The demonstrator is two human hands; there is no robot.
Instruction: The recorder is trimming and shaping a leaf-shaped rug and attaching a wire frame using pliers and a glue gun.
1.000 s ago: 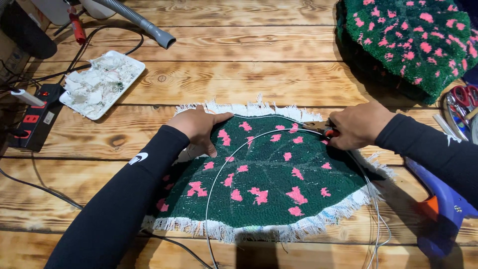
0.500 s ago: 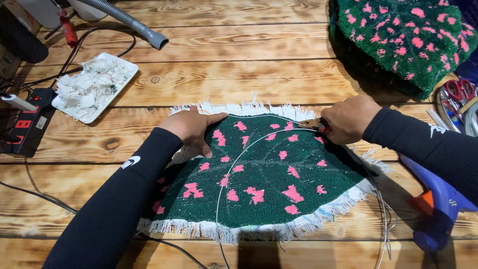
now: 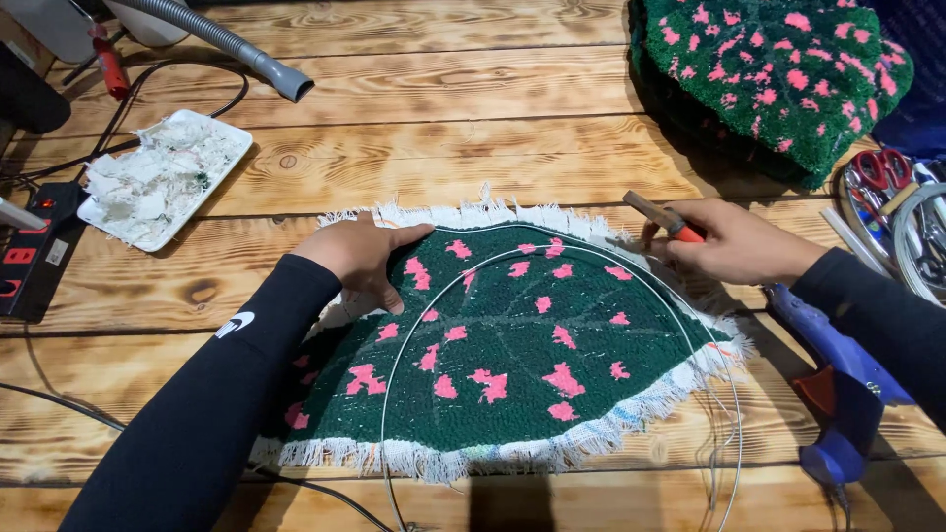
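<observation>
Meanwhile the left hand (image 3: 360,254) presses flat, fingers spread, on the green leaf-shaped rug piece (image 3: 512,345) (pink-spotted, white-fringed) lying on the wooden table (image 3: 443,148), while the right hand (image 3: 734,241) grips a red-handled tool (image 3: 662,218) at its far edge.

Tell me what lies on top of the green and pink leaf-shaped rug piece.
On the leaf-shaped rug piece lies a thin wire loop, and the left hand presses its upper left edge. The fabric under that hand and forearm is hidden.
</observation>
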